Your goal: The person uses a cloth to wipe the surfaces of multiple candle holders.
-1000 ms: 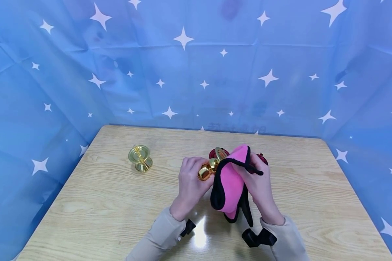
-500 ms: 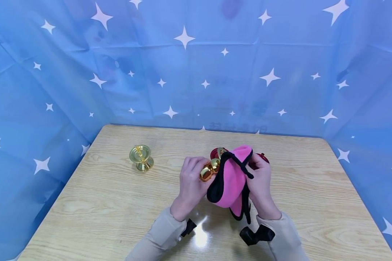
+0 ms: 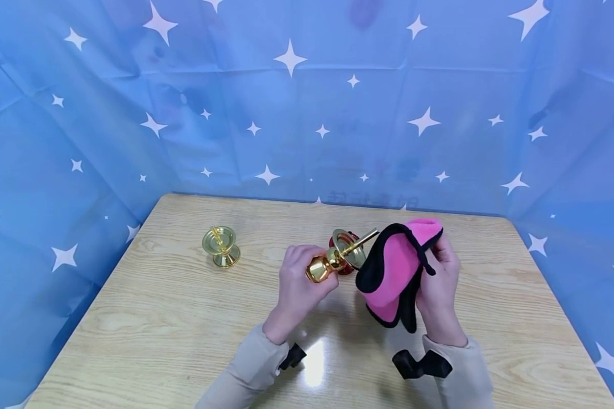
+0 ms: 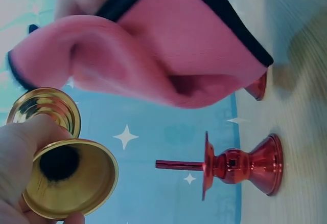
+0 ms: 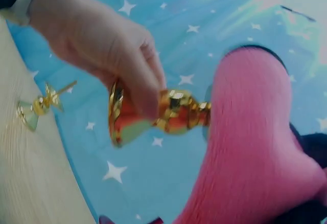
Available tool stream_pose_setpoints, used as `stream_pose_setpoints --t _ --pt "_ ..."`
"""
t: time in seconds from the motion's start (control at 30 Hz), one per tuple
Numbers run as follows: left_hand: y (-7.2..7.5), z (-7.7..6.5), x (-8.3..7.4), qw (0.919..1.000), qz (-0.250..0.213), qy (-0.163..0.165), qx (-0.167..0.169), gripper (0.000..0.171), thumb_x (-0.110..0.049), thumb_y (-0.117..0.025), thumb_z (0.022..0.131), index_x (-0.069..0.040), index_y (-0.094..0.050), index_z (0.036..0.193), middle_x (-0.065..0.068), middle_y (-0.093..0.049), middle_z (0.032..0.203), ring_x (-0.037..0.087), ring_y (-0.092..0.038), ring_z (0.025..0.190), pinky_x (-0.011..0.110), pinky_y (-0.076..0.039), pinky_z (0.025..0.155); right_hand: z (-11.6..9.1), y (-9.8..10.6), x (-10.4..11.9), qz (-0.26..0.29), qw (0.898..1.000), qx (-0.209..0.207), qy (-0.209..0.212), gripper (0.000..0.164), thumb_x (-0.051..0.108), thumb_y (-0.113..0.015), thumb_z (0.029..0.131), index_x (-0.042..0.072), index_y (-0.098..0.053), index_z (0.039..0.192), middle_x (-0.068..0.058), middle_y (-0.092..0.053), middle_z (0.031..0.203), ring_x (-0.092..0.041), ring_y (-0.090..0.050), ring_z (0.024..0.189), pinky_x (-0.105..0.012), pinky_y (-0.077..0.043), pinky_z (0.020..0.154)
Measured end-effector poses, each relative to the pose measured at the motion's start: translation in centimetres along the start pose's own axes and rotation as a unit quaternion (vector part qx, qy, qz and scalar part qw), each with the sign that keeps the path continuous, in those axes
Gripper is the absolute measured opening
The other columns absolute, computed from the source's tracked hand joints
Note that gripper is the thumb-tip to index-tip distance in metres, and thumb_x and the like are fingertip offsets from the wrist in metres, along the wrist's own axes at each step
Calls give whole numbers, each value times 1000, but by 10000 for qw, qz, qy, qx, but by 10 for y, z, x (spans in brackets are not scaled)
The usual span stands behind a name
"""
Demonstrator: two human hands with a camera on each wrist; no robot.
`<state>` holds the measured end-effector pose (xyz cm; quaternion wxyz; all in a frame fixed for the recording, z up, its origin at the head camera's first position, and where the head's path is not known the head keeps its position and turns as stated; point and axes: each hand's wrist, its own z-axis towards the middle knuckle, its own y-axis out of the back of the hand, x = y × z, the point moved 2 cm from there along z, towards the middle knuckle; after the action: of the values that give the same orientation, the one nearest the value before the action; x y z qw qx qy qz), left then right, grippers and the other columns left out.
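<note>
My left hand (image 3: 298,287) grips a shiny gold candlestick (image 3: 332,261) by its base, tilted with its dish and thin post pointing right and up. The left wrist view looks into the hollow underside of the gold candlestick (image 4: 87,178). My right hand (image 3: 439,287) pinches a folded pink cloth (image 3: 400,264) with black edging, just right of the post. In the right wrist view the pink cloth (image 5: 250,132) covers the candlestick's dish end. In the head view the cloth and the post lie close together; whether they touch I cannot tell.
A second gold candlestick (image 3: 224,250) stands upright at the table's back left. Behind the held one stands a red candlestick (image 3: 345,269), fully seen in the left wrist view. Another red piece (image 4: 258,87) is mostly hidden by the cloth. A blue starred curtain (image 3: 307,113) surrounds the wooden table (image 3: 158,329).
My right hand has moved right with the cloth, away from the gold candlestick, uncovering its dish and post. My left hand has stayed nearly in place, turning the candlestick slightly.
</note>
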<state>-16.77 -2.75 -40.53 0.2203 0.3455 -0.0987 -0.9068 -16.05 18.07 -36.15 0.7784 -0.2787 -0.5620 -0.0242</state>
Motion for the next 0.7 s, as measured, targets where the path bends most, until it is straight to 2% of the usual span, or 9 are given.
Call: stream_pose_setpoints --t 0.1,0.17,0.23,0.3,0.33,0.4,0.5,0.6,0.7 --pt "2 1 -2 9997 -183 131 47 32 -10 -75 59 -1 -68 88 8 -67 88 21 -55 82 29 -45 68 1 4 2 -764 9959 193 435 14 1 -55 91 4 -65 101 -1 -62 88 -11 -53 75 -17 -45 61" --pt "2 1 -3 9993 -307 203 56 31 -9 -75 59 -1 -68 88 7 -67 88 21 -55 82 28 -45 67 2 5 4 -1567 9823 348 968 15 -2 -55 90 1 -64 102 3 -60 86 -8 -52 71 -15 -43 58" --pt "3 2 -4 9988 -403 264 63 32 -8 -75 58 -1 -68 88 7 -67 89 21 -55 81 27 -44 67 3 5 5 -2384 9555 500 1663 17 -6 -56 87 -2 -65 101 2 -58 84 -6 -49 68 -12 -40 52" --pt "4 2 -5 9983 -485 314 100 32 -8 -76 58 -1 -68 88 7 -67 89 20 -55 82 27 -44 67 2 3 4 -3002 9211 647 2394 20 -11 -56 83 -4 -66 99 -2 -58 83 -5 -47 68 -9 -35 50" --pt "3 2 -5 9981 -511 318 114 32 -8 -76 58 -2 -68 88 7 -67 88 20 -55 81 27 -44 67 1 2 3 -3185 9052 715 2723 22 -13 -55 81 -4 -67 97 -5 -58 83 -6 -45 69 -9 -33 50" --pt "2 2 -6 9977 -559 346 187 31 -9 -76 58 -2 -68 88 7 -67 88 20 -54 82 27 -43 67 -2 -3 2 -3310 8837 883 3189 26 -16 -54 77 -4 -68 96 -12 -58 84 -9 -43 70 -11 -30 51" --pt "0 1 -6 9973 -579 366 260 30 -9 -75 60 -3 -68 88 7 -67 88 19 -54 81 27 -43 67 -9 -10 0 -3294 8676 1296 3492 28 -15 -53 75 -4 -67 97 -17 -60 87 -13 -43 70 -15 -30 54" --pt "-2 0 -6 9975 -584 355 196 30 -9 -75 59 -2 -68 87 7 -68 88 20 -54 81 28 -43 67 -13 -14 1 -3393 8538 1748 3540 31 -14 -54 75 -2 -67 99 -17 -60 91 -13 -42 66 -16 -30 53" --pt "-2 -1 -4 9977 -585 342 74 30 -8 -75 59 -1 -68 87 8 -68 87 21 -55 81 29 -44 68 -16 -16 3 -3594 8398 2004 3541 34 -17 -55 72 -2 -67 99 -17 -61 94 -12 -40 60 -17 -30 50"
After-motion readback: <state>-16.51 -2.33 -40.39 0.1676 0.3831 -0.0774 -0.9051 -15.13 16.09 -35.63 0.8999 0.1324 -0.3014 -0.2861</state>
